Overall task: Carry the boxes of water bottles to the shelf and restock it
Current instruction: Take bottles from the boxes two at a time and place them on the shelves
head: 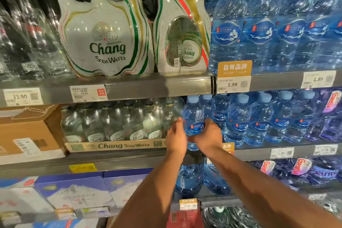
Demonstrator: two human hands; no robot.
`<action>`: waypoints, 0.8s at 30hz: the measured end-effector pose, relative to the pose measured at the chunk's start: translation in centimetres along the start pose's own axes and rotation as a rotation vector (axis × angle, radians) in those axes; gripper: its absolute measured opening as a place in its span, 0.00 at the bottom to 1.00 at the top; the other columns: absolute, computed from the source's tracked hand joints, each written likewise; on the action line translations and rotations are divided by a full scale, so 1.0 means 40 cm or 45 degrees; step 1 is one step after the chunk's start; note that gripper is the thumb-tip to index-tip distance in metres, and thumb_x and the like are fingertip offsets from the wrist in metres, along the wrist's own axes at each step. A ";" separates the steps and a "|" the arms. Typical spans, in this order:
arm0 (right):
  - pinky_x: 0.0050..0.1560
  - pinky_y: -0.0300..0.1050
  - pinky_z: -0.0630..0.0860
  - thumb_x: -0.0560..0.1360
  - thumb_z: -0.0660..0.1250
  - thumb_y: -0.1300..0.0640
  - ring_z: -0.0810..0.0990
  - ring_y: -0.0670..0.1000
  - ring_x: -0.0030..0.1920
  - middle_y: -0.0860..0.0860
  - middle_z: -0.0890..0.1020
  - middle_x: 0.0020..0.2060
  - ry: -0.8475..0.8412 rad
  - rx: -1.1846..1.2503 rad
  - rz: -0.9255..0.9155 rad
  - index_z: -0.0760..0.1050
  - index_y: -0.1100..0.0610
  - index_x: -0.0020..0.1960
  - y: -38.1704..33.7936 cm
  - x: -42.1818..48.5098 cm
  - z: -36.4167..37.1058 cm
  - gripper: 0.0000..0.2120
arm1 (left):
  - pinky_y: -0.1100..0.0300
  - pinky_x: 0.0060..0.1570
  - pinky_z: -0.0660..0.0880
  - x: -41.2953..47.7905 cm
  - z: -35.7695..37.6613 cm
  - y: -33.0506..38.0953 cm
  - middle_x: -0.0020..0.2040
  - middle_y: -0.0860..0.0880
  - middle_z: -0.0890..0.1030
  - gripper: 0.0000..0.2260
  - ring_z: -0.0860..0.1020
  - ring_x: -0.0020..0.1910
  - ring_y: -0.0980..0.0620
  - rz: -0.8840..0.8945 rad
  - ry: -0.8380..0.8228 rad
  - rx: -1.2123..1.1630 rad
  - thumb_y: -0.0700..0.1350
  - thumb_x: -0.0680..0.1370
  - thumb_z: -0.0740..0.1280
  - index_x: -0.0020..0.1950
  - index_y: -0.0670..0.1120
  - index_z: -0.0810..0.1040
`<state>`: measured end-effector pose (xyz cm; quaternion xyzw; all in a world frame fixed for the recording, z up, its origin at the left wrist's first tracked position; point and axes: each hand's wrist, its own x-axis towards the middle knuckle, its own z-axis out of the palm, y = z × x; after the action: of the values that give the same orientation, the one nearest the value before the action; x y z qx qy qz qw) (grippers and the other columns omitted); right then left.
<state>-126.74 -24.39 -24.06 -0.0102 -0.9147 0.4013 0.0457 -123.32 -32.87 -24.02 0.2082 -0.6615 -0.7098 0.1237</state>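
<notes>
Tight gap btwn Chang tray [114,146] & blue bottles [238,122].

Around the big white Chang Soda Water pack [105,39], a second such pack [182,37] stands just to its right, clear glass bottles [27,33] to its left, a tray of Chang glass bottles [114,126] directly below (printed cardboard edge facing out), and an orange sign [234,67] farther right.

A shop, stocked shelves [140,87] of bottled water, price tags [233,84] along edges
</notes>
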 end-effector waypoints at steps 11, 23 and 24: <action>0.51 0.44 0.71 0.62 0.79 0.57 0.76 0.58 0.56 0.58 0.76 0.56 0.015 0.039 0.000 0.69 0.62 0.59 0.020 -0.005 0.022 0.31 | 0.54 0.47 0.72 -0.008 0.020 -0.030 0.48 0.36 0.81 0.22 0.78 0.48 0.39 0.096 0.248 0.063 0.51 0.83 0.54 0.51 0.37 0.81; 0.54 0.45 0.72 0.63 0.80 0.58 0.75 0.58 0.58 0.58 0.73 0.60 -0.069 0.005 0.005 0.65 0.62 0.62 0.016 -0.008 0.014 0.35 | 0.44 0.60 0.74 -0.003 0.007 -0.031 0.45 0.47 0.80 0.17 0.78 0.53 0.43 -0.012 0.095 -0.032 0.66 0.69 0.57 0.35 0.56 0.76; 0.53 0.45 0.73 0.63 0.79 0.57 0.76 0.57 0.58 0.58 0.73 0.60 -0.104 -0.008 0.018 0.65 0.61 0.62 0.013 -0.009 0.006 0.35 | 0.45 0.60 0.74 -0.011 0.003 -0.021 0.47 0.43 0.80 0.17 0.78 0.53 0.42 -0.032 0.070 -0.009 0.67 0.68 0.57 0.35 0.55 0.76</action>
<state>-126.42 -24.26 -24.63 -0.0006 -0.9170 0.3989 0.0055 -122.90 -32.46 -24.80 0.2355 -0.6525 -0.7077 0.1337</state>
